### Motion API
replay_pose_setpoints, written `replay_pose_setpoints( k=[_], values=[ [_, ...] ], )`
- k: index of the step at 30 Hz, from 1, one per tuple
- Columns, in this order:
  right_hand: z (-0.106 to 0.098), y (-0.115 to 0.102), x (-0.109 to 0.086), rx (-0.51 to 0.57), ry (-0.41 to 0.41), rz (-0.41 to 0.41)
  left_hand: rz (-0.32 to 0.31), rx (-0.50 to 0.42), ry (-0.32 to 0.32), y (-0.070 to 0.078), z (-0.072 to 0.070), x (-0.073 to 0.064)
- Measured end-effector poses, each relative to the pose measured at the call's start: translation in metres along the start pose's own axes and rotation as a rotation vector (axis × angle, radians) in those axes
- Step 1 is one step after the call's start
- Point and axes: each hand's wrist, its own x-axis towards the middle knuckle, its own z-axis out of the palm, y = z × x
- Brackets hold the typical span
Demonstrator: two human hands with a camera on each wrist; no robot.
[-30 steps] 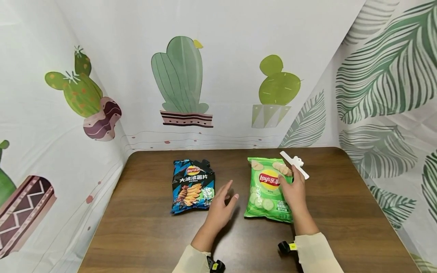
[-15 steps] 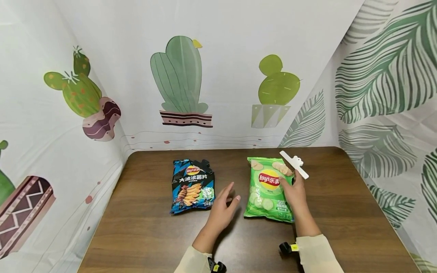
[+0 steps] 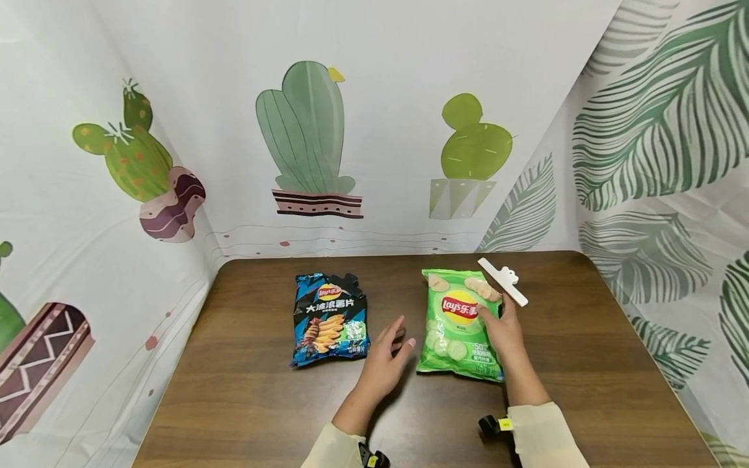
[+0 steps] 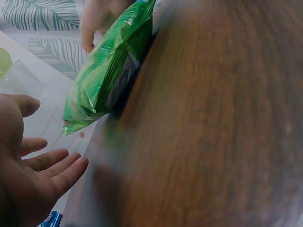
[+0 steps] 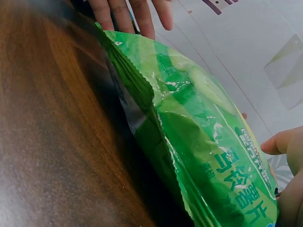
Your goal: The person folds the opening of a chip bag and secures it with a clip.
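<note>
A green Lay's chip bag lies face up right of the table's middle. My right hand grips its right side, with the thumb on the printed front; the other fingertips are partly hidden. In the right wrist view the thumb rests against the bag's face. Just beyond those fingers is a white clip, slanting past the bag's upper right corner. My left hand hovers left of the green bag with fingers spread, holding nothing; the left wrist view shows a gap between its fingers and the bag.
To the left of my left hand lies a blue-and-black Lay's chip bag. A black clip sits at that bag's upper right corner. The brown wooden table backs onto a white cloth printed with cacti and leaves.
My left hand has shifted slightly to the right, toward the green chip bag. The right hand stays at the bag's right side; both bags and clips look unmoved.
</note>
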Motion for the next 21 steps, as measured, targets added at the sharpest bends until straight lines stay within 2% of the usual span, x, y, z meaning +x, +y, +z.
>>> replay_pose_setpoints(
  k=[11, 21],
  values=[
    [0.0014, 0.0038, 0.0004, -0.016, -0.038, 0.04, -0.034, -0.014, -0.047, 0.0007, 0.0055, -0.0033],
    [0.0016, 0.0007, -0.0022, 0.009, -0.045, 0.029, -0.023, -0.019, -0.055, 0.0006, 0.0098, -0.0035]
  ],
)
